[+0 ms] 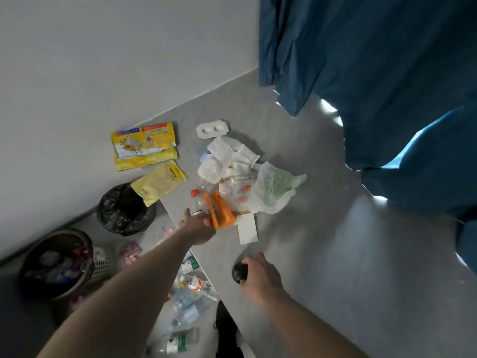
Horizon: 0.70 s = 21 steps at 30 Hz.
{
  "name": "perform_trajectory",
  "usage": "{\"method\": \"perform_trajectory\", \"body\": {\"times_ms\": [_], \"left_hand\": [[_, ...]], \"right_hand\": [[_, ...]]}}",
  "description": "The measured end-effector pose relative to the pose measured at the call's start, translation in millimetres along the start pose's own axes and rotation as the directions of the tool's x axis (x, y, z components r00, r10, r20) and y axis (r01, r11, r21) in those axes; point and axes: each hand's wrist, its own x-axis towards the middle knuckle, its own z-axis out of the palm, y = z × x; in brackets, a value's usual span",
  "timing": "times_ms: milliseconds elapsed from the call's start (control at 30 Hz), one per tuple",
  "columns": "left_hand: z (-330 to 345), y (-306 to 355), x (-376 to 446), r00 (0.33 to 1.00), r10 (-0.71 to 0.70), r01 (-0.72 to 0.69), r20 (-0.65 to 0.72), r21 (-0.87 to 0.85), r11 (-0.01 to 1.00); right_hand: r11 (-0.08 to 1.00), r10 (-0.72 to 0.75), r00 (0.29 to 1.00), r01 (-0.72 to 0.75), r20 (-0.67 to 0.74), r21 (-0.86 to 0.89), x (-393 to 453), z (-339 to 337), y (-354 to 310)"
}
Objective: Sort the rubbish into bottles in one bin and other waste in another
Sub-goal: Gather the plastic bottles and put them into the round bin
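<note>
Midway, roughly: the brown round bin at lower left already holds mixed bottles and cans, and the black-lined bin stands beside the wall, its contents not visible. On the grey table, 2 yellow pouches, a white blister tray, crumpled white wrappers and a green-printed bag remain unsorted, and clear bottles lie on the floor below. The left hand is clamped on a red-capped clear bottle and orange packet, while the right hand closes over a black round object.
</note>
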Motion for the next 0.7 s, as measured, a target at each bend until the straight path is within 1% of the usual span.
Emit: {"method": "perform_trajectory", "body": {"times_ms": [100, 167, 200, 267, 300, 400, 500, 600, 700], "left_hand": [[28, -10, 47, 0.997, -0.074, 0.074, 0.025, -0.020, 0.997], [44, -18, 74, 0.992, -0.113, 0.116, 0.049, -0.067, 0.991], [47, -18, 77, 0.991, -0.123, 0.128, 0.061, -0.089, 0.988], [46, -13, 72, 0.993, -0.106, 0.111, 0.057, -0.082, 0.990], [51, -21, 83, 0.992, -0.115, 0.120, 0.043, -0.131, 0.984], [41, -15, 67, 0.989, -0.148, 0.143, -0.002, -0.250, 0.957], [40, -13, 60, 0.992, -0.127, 0.123, 0.003, -0.275, 0.953], [42, -19, 51, 0.990, -0.138, 0.130, -0.010, -0.276, 0.952], [44, -33, 33, 0.987, -0.156, 0.128, -0.035, -0.411, 0.902]], "right_hand": [[0.998, -0.055, 0.998, 0.056, -0.024, 0.038, 10, 6, 9], [0.993, -0.105, 0.993, 0.107, -0.054, 0.052, 14, 6, 15], [0.990, -0.129, 0.990, 0.132, -0.059, 0.046, 16, 6, 18], [0.983, -0.182, 0.982, 0.184, -0.040, 0.029, 18, 6, 23], [0.977, -0.212, 0.977, 0.212, -0.025, 0.021, 19, 7, 24], [0.955, -0.293, 0.956, 0.294, 0.032, -0.041, 21, 6, 20], [0.929, -0.355, 0.934, 0.358, 0.045, -0.093, 22, 7, 15], [0.932, -0.355, 0.935, 0.355, 0.008, -0.068, 24, 10, 14], [0.962, -0.272, 0.962, 0.272, -0.023, -0.027, 22, 9, 15]]}}
